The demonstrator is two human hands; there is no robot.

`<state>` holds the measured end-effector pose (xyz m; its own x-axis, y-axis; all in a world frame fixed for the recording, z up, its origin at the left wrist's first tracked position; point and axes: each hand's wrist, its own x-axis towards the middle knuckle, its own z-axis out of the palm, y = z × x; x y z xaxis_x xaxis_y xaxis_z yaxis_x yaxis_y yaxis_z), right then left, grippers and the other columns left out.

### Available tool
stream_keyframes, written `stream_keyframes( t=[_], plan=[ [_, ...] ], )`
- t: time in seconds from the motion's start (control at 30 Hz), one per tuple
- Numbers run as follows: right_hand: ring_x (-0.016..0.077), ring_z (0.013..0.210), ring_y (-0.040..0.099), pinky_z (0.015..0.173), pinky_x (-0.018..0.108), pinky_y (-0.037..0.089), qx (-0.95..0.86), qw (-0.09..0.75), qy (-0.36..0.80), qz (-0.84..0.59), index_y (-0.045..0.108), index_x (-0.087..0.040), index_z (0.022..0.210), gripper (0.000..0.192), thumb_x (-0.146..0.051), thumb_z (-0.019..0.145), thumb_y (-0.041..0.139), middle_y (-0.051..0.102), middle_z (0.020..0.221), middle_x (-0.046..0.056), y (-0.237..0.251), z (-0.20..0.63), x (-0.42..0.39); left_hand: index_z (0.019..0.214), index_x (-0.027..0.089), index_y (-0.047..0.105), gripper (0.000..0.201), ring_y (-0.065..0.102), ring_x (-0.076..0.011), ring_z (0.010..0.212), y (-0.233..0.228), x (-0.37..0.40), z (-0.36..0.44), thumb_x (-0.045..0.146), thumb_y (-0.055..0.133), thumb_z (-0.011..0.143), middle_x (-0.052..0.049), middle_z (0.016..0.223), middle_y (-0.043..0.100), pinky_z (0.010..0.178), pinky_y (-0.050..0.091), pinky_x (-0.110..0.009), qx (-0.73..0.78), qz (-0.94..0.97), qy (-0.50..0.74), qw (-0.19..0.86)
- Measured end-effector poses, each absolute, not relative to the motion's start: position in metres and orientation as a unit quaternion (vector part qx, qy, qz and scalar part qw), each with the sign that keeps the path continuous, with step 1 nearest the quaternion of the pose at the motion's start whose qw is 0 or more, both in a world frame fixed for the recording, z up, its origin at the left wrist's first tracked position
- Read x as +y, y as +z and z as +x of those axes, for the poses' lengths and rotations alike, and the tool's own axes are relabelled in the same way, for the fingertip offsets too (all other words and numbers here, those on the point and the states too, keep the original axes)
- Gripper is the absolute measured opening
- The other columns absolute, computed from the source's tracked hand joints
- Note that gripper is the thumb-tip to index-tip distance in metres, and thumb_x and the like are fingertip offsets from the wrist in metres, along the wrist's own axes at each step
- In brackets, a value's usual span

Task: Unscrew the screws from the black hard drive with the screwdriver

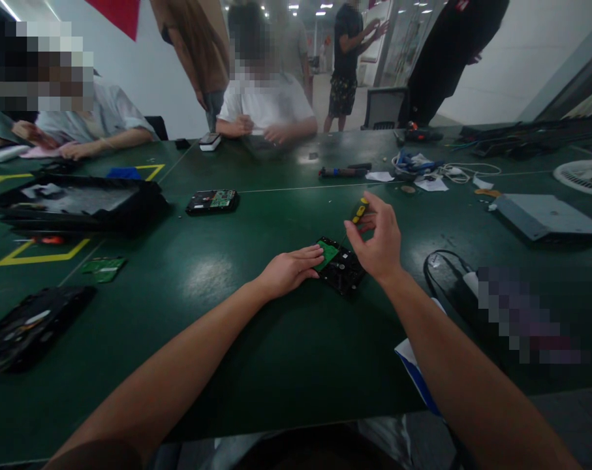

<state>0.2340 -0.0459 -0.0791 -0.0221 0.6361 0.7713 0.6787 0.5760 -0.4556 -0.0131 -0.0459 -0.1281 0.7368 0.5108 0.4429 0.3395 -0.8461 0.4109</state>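
A black hard drive (343,274) with a green circuit board (328,253) lies on the table in front of me. My left hand (292,269) grips its left side, fingers stretched over the board and thumb along the near edge. Between the thumb and fingers of my right hand (378,238) is a screwdriver (359,211) with a yellow and black handle. It is tilted, and its thin shaft points down at the drive; whether the tip sits in a screw is too small to tell.
Another hard drive (212,201), a loose green circuit board (104,268), a black tray (75,202) and a dark device (36,323) lie leftward. A grey metal box (553,215), cables (459,171) and a dark tool (343,172) are rightward or farther back. People sit across the green table (227,352).
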Motion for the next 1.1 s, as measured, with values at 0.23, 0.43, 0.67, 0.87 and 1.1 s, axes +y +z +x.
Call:
stream_keyframes(
  t=[0.23,0.43,0.67,0.87,1.1],
  plan=[
    [0.0208,0.083,0.063,0.074,0.045,0.062,-0.713,0.528,-0.024,-0.461,0.040,-0.033,0.147,0.061,-0.028,0.090,0.064,0.054,0.121,0.009,-0.0775,0.2338,-0.0475,0.139,0.014,0.060,0.045,0.048,-0.0249,0.142,-0.1276,-0.0467,-0.0131,0.031,0.060,0.097,-0.015,0.145,0.058,0.118,0.042,-0.047,0.233,0.919,0.280,0.151],
    [0.0204,0.083,0.062,0.072,0.043,0.062,-0.714,0.519,-0.033,-0.469,0.041,-0.032,0.147,0.060,-0.029,0.091,0.063,0.054,0.119,0.009,-0.0767,0.2340,-0.0486,0.139,0.018,0.060,0.045,0.049,-0.0258,0.141,-0.1293,-0.0462,-0.0131,0.030,0.061,0.096,-0.014,0.145,0.058,0.117,0.043,-0.049,0.232,0.916,0.289,0.155],
    [0.0206,0.082,0.063,0.073,0.043,0.062,-0.698,0.532,-0.042,-0.477,0.042,-0.029,0.144,0.058,-0.029,0.091,0.063,0.055,0.123,0.011,-0.0783,0.2348,-0.0469,0.138,0.016,0.061,0.044,0.048,-0.0258,0.141,-0.1282,-0.0458,-0.0127,0.030,0.061,0.097,-0.015,0.144,0.059,0.117,0.043,-0.049,0.231,0.918,0.285,0.149],
    [0.0222,0.085,0.067,0.076,0.044,0.063,-0.693,0.547,-0.015,-0.470,0.035,-0.027,0.146,0.063,-0.029,0.090,0.063,0.055,0.132,0.013,-0.0843,0.2351,-0.0417,0.139,0.017,0.060,0.044,0.049,-0.0254,0.141,-0.1271,-0.0470,-0.0121,0.031,0.060,0.097,-0.014,0.145,0.058,0.117,0.043,-0.049,0.230,0.918,0.286,0.148],
    [0.0268,0.095,0.066,0.079,0.049,0.063,-0.705,0.537,-0.015,-0.463,0.035,-0.028,0.148,0.064,-0.030,0.091,0.063,0.053,0.133,0.014,-0.0844,0.2364,-0.0408,0.138,0.013,0.061,0.045,0.048,-0.0248,0.141,-0.1294,-0.0454,-0.0127,0.032,0.060,0.097,-0.016,0.144,0.059,0.118,0.042,-0.046,0.229,0.919,0.285,0.147]
  ],
)
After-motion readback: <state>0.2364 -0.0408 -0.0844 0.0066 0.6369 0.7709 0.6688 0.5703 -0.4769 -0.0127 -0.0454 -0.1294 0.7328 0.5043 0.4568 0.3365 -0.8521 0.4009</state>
